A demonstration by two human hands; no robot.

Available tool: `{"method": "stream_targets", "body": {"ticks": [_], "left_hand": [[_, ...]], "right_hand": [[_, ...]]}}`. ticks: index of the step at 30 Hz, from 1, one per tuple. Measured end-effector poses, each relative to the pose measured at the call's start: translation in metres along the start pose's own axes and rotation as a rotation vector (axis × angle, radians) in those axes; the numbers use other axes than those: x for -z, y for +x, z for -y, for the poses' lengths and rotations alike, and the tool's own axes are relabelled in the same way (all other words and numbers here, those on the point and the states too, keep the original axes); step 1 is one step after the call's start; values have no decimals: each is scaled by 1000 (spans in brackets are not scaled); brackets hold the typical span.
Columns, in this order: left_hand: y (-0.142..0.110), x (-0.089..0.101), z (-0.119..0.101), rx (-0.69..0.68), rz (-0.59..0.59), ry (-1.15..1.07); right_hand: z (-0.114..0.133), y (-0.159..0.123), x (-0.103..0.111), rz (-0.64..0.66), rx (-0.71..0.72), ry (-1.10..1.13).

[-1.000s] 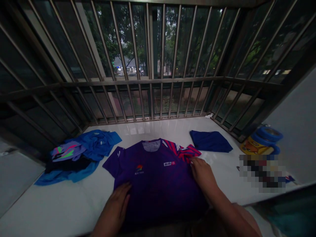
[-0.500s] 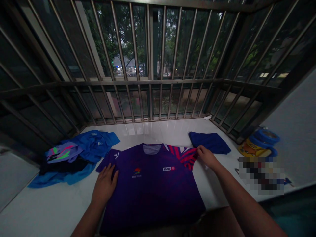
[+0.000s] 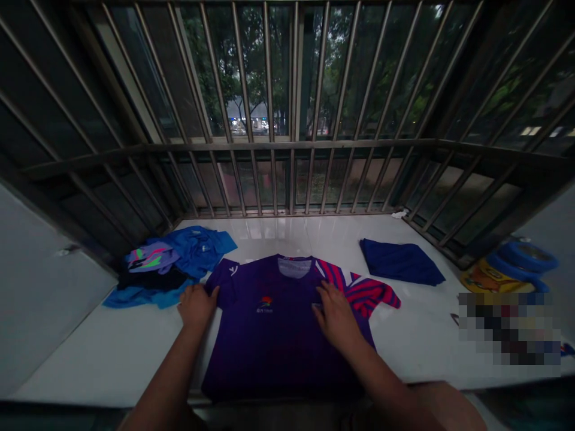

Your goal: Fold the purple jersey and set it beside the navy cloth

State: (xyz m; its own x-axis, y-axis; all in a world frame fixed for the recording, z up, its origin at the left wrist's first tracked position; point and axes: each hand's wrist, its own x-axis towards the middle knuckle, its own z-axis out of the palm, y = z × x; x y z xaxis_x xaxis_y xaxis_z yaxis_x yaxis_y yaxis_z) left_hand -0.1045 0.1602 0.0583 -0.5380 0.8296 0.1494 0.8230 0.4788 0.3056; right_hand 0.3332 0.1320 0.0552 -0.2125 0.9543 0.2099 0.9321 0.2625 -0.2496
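Note:
A purple short-sleeved sports shirt [image 3: 287, 341] lies spread face up, its collar toward the window. Its sleeve on the right has red and purple stripes and is a little bent; the other sleeve is plain purple with a small white mark. My left hand [image 3: 197, 304] is at the hem of the plain sleeve, fingers curled and thumb on the cloth, closed on its edge. On the chest of the shirt rests my right hand [image 3: 336, 317], fingers spread and flat, partly covering the printed logo there.
Rumpled blue, black and lilac clothes [image 3: 166, 263] lie in a pile at the left. A folded dark blue cloth [image 3: 399, 261] is at the right. Beyond it stands a yellow and blue container [image 3: 503, 272], beside a blurred-out patch. Metal bars [image 3: 291, 143] close off the window behind the white ledge [image 3: 413, 335].
My right hand has let go of the striped sleeve and moved left onto the chest. The fingers of my left hand have curled at the plain sleeve's hem. The view has shifted left.

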Motion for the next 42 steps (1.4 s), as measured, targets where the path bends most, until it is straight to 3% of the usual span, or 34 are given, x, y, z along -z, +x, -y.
{"method": "stream_targets", "body": {"ticks": [3,5,6,8,10,12,16,19,26,31,37,42], "left_hand": [[8,9,-15,-30,45,-82],[-1,10,-27,-88,-4,-167],[-10,10,-32,-170,-39,-238],[-35,7,-37,-465,-64,-372],[-59,2,-33,-807,1,-415],[-74,-5,-18,-971,99,-363],[-69,-16,25,-862,125,-364],[-55,-21,44,-752,114,-456],[-50,-21,40,-698,131,-543],[-53,-18,40,-690,144,-558],[-53,-17,41,-681,180,-564],[-52,-13,37,-647,212,-578]], "right_hand": [[32,-14,-26,120,-9,39],[39,-18,-32,151,-26,48],[40,-19,-32,154,-30,53],[38,-18,-30,155,-36,58],[37,-17,-28,156,-37,58],[36,-16,-28,152,-33,56],[36,-18,-30,132,-14,39],[38,-18,-28,97,-15,-5],[67,6,-12,137,264,-88],[99,19,-3,115,319,-99],[131,-30,17,-12,374,83],[131,-73,-1,106,321,112]]}}
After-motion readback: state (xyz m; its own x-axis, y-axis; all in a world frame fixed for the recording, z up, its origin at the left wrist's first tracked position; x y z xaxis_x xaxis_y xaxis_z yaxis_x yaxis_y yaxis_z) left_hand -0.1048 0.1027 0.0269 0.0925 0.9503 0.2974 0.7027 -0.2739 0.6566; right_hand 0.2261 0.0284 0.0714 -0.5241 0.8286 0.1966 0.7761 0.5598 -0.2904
